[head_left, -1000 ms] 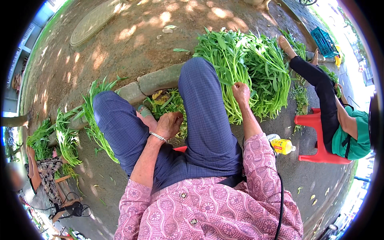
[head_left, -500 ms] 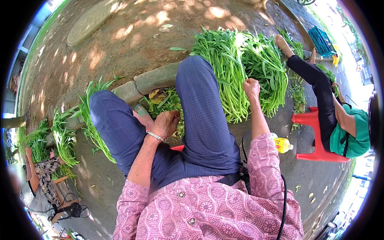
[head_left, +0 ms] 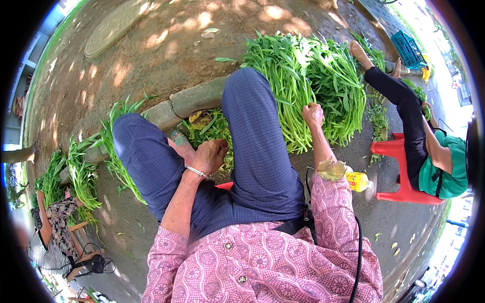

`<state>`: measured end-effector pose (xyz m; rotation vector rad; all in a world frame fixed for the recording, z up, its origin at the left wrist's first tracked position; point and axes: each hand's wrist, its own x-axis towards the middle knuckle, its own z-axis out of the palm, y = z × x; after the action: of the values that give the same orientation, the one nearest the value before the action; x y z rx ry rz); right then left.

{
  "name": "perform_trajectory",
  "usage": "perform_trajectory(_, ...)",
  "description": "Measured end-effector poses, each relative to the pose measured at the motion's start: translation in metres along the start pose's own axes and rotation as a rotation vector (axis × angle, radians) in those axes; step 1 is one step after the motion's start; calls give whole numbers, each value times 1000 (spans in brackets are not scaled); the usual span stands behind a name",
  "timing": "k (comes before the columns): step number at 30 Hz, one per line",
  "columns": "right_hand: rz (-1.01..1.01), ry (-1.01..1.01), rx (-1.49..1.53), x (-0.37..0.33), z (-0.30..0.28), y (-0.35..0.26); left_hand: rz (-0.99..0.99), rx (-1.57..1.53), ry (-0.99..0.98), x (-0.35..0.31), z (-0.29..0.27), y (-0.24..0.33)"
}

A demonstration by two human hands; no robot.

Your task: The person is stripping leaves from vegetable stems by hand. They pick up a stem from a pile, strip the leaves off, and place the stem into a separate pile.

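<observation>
I sit low with my knees apart in blue trousers and a pink patterned shirt. My right hand point(head_left: 313, 114) reaches past my right knee and closes on stems in the big pile of long green leafy stalks point(head_left: 303, 86) on the ground. My left hand point(head_left: 211, 155), with a metal bangle on the wrist, rests curled between my knees. It lies over a small heap of trimmed leaves and stems point(head_left: 212, 129). Whether the left hand grips any stems is hidden by its back.
A person in a green top sits on a red plastic stool point(head_left: 399, 171) at the right, legs stretched to the pile. A yellow bottle point(head_left: 357, 181) lies by my right elbow. More green bunches point(head_left: 83, 171) line a concrete kerb point(head_left: 194, 98) at left. Another person sits lower left.
My right hand has moved farther forward and up into the stalk pile. My left hand has stayed between my knees.
</observation>
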<state>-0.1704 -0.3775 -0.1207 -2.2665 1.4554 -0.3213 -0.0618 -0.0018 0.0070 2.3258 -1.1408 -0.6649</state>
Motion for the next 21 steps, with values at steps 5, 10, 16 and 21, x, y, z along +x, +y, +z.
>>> perform_trajectory(5, 6, 74, 107, -5, 2, -6, 20, -80, 30, 0, 7, -8)
perform_trajectory(10, 75, 137, 112, 3, 9, -5, 3, -105, 11, 1, 8, -7)
perform_trajectory(16, 5, -36, 95, 9, 11, -11, -14, 8, 19, -2, 2, 0)
perform_trajectory(21, -51, 139, 282, 15, 13, -8, -3, 29, 15, -1, 4, 0)
